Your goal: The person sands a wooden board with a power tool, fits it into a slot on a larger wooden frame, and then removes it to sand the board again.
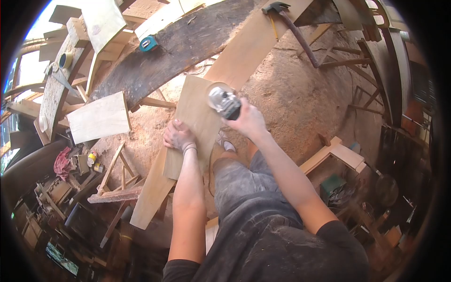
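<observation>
Our right hand clasps the likely hefty silver-and-black power tool by its dark end; our left hand presses the seemingly stiff, pale wooden board near its edge, finger closure unclear.

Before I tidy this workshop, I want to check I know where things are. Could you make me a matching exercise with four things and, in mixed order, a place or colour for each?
Things
1. Tape measure
2. Power tool
3. Hammer
4. Cloth

Places and colours
A. Pinkish red
B. Its head on a light board
C. In the right hand
D. Teal, on the dark plank

Right pairs: 1-D, 2-C, 3-B, 4-A
</observation>
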A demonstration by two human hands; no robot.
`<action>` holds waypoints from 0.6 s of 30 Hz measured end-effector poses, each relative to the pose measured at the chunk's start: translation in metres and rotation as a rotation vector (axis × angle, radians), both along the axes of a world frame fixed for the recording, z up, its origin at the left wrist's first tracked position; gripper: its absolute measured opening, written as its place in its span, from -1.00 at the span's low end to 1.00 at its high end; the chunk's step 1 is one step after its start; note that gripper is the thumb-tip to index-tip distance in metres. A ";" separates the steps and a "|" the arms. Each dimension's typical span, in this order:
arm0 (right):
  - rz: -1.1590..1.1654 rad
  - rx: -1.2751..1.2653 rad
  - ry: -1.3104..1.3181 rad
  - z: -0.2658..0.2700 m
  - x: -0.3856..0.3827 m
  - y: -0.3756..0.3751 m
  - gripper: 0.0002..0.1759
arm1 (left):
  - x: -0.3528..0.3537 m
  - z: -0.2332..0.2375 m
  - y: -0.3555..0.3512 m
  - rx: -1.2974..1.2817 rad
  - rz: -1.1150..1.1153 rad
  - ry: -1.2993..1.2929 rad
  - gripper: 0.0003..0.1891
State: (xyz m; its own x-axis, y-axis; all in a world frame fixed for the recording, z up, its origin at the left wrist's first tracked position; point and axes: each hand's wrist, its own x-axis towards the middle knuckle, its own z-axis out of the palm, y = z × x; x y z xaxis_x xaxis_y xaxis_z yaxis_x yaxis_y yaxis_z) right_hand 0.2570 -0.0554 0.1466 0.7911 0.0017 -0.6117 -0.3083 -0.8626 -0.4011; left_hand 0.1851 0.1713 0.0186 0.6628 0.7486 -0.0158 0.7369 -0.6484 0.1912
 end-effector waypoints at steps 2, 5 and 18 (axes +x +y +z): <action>0.002 0.012 -0.039 -0.008 0.006 0.013 -0.04 | 0.001 0.002 0.000 -0.015 -0.007 0.012 -0.55; -0.057 0.015 -0.014 -0.006 0.001 0.009 -0.03 | 0.000 0.001 0.000 0.002 -0.009 0.012 -0.54; -0.154 0.025 0.085 0.005 -0.015 -0.006 0.07 | 0.000 -0.001 0.001 -0.003 -0.008 0.002 -0.58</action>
State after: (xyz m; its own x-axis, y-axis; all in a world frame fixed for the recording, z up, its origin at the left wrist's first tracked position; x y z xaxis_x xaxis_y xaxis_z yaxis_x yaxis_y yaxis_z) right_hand 0.2415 -0.0617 0.1518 0.7286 -0.0994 -0.6777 -0.4697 -0.7926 -0.3888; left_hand 0.1847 0.1721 0.0172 0.6689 0.7431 -0.0195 0.7320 -0.6537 0.1920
